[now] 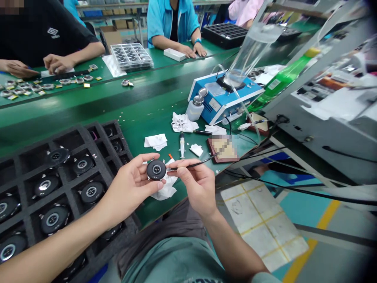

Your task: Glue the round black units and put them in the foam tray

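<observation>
L hand (pixel 129 181) grip pinches the round blk unit (pixel 156 169) by its rim, thumb below & fingers above, ring face showing; it's approx mid-view, over the near part of the green desk (pixel 138 135). R hand (pixel 196 184) grip is closed on a slim corded tool (pixel 174 169), tip at the unit's 3 o'clock edge; can't tell if touching. Best, I'd say: hold the unit steady, bring the tip in level from 3, light pressure, L fingertips clear. Keep slack in the cord (pixel 203 161), which trails off toward 2-3 & could tug the tip. Clocking from the unit: foam tray (pixel 129 226) at 8-9 w/ more units in its pockets, L forearm crossing over it, so mind knocks; crumpled tissue (pixel 167 191) at 5, partly under the hands; folded cloth (pixel 156 141) at 12; syringe (pixel 182 146) at 2, nearby; maroon tray (pixel 211 146) at 2-3, contents blurred, cord crossing it; metal-capped bottle (pixel 194 111) at 1, beside the blue box (pixel 212 112) at 1-2. Co-workers sit across the way: blk sleeve (pixel 85 33) at 10-11, blue jacket (pixel 159 19) at 12.
</observation>
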Motion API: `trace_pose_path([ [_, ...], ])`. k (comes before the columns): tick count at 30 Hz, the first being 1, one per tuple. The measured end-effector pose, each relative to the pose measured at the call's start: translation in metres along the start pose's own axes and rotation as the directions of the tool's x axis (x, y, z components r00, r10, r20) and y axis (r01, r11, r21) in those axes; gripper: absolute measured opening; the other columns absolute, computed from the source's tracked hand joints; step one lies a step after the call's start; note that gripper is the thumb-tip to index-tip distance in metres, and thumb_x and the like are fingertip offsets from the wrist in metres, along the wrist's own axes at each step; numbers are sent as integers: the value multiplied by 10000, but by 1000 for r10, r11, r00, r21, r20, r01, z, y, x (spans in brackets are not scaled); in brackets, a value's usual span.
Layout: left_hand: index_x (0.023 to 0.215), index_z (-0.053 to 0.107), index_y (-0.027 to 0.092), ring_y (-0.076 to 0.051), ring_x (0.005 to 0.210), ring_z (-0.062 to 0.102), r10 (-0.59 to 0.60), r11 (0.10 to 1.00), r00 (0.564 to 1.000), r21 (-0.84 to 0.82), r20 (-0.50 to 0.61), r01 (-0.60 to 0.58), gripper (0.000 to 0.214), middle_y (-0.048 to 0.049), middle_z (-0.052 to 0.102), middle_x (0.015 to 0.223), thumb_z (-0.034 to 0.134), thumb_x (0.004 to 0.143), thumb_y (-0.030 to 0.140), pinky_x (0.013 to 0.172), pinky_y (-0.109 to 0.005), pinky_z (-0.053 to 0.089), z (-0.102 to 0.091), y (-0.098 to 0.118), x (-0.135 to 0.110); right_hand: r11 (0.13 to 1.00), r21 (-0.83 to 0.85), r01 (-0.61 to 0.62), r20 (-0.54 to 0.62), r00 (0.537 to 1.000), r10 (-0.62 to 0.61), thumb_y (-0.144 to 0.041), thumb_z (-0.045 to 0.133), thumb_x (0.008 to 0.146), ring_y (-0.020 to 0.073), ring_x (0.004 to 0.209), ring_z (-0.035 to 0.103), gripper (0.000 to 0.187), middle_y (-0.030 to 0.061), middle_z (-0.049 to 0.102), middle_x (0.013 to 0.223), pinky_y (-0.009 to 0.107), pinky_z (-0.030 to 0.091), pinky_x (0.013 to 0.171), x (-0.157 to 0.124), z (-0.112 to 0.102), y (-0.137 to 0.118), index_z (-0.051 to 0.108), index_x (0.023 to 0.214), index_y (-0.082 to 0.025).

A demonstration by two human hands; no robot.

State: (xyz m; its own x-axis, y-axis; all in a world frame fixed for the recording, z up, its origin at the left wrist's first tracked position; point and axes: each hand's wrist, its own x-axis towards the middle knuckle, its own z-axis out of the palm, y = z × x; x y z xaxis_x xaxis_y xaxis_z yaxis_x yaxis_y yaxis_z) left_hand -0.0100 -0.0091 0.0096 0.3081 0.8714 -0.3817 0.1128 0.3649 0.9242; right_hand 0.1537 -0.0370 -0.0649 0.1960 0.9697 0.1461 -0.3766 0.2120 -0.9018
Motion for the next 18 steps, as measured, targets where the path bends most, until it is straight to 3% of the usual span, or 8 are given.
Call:
trace_pose_path([
  [6,1276,582,183,-229,907,764,13,1000,1000,-15,0,-13,681,-84,780,1065,903,676,215,906,-398,590,-1,-2,-1,1000,-6,5,1,1000,-5,-308,721,916,175,878,776,100,42,809,946,316,674,786,-1,0,0,723,908,-209],
  [18,1223,580,179,-172,859,738,53,997,997,-52,50,-50,570,-48,767,1019,823,715,92,810,-296,561,1,-4,-3,999,30,19,6,1000,-20,-231,709,929,166,945,770,51,16,799,972,308,677,830,-8,-2,2,754,942,-251],
])
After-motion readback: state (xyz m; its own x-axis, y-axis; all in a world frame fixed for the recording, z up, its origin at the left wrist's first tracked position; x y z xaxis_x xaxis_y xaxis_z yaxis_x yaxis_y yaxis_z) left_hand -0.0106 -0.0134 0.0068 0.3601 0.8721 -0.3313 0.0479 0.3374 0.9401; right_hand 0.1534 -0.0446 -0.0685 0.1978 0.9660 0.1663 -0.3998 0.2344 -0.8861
